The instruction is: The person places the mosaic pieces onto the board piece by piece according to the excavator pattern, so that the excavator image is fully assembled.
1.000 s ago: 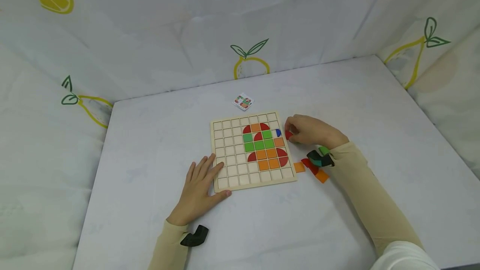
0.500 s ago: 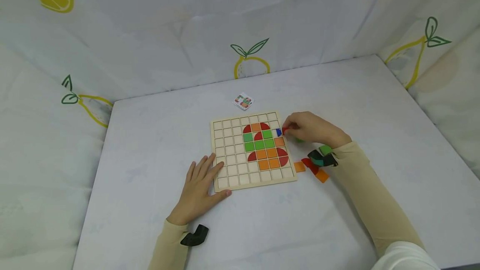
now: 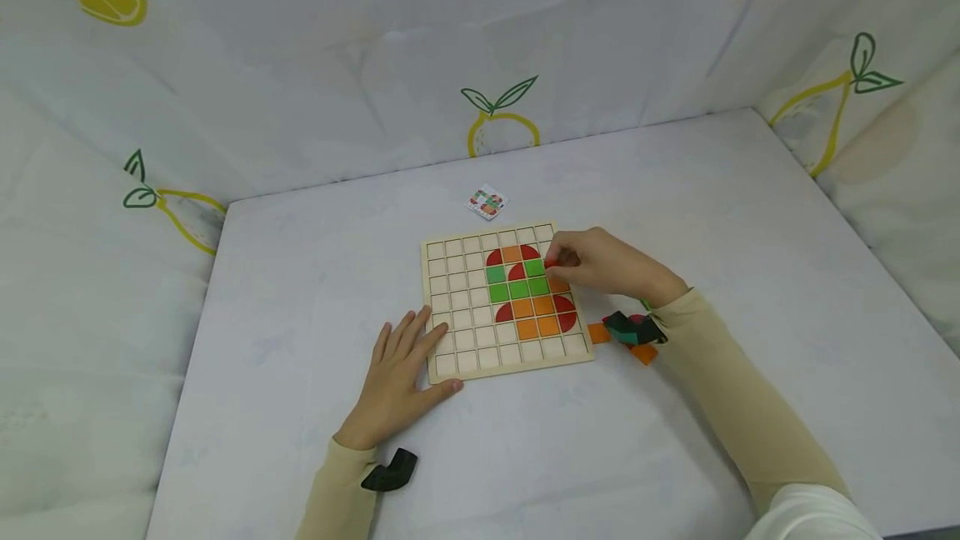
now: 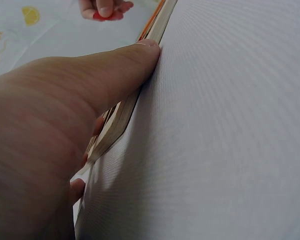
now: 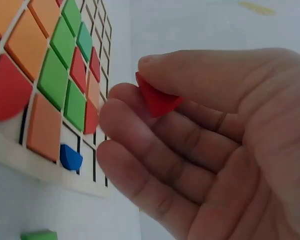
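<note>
My right hand (image 3: 611, 261) pinches a red quarter-round tile (image 5: 159, 100) between thumb and fingers, over the right side of the wooden grid board (image 3: 455, 282). Green, orange and red tiles fill several squares there. Near the board's edge, a small blue tile (image 5: 71, 157) sits in a square beside a light orange tile (image 5: 45, 127); the hand covers the blue one in the head view. My left hand (image 3: 393, 394) lies spread at the board's lower left corner. Its fingers rest over the left rim, and its thumb (image 4: 125, 62) touches the near edge.
A small pattern card (image 3: 487, 202) lies behind the board. Loose tiles lie to its right, among them an orange square (image 3: 598, 333) and another orange tile (image 3: 643, 353), partly under the right wrist's black strap (image 3: 633, 328). White fabric walls surround the table.
My right hand has moved left with the red tile, from beside the board to over its right columns, now covering the blue tile. The left hand has stayed in place.
</note>
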A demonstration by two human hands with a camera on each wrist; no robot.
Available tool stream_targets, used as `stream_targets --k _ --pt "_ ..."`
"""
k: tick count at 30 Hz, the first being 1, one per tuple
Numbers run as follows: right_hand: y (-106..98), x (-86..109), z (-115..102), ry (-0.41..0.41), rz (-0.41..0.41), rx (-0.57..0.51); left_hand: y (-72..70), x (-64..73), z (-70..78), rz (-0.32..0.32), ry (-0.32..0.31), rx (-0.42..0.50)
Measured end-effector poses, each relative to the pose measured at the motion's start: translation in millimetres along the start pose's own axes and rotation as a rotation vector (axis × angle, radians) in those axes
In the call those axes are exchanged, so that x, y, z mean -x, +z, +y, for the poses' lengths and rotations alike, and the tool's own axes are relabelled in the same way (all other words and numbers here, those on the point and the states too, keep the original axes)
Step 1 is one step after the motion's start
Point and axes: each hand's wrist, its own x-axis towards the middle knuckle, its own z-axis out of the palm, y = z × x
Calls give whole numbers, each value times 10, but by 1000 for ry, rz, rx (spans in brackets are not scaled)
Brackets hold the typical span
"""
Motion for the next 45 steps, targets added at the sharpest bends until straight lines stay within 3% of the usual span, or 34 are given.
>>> stream_targets --k 11,19,33,38,45 --pt "191 -18 -162 -141 -47 110 -4 -5 8 -2 0 3" --pt "381 -29 -264 -137 -98 77 -14 -7 19 8 10 3" --pt "672 -35 -402 -182 -132 175 -32 0 46 22 21 10" --pt "734 -18 -428 -155 -170 183 -22 4 39 37 35 9" --pt "798 -26 -450 -180 -203 219 -28 -2 38 14 17 17"
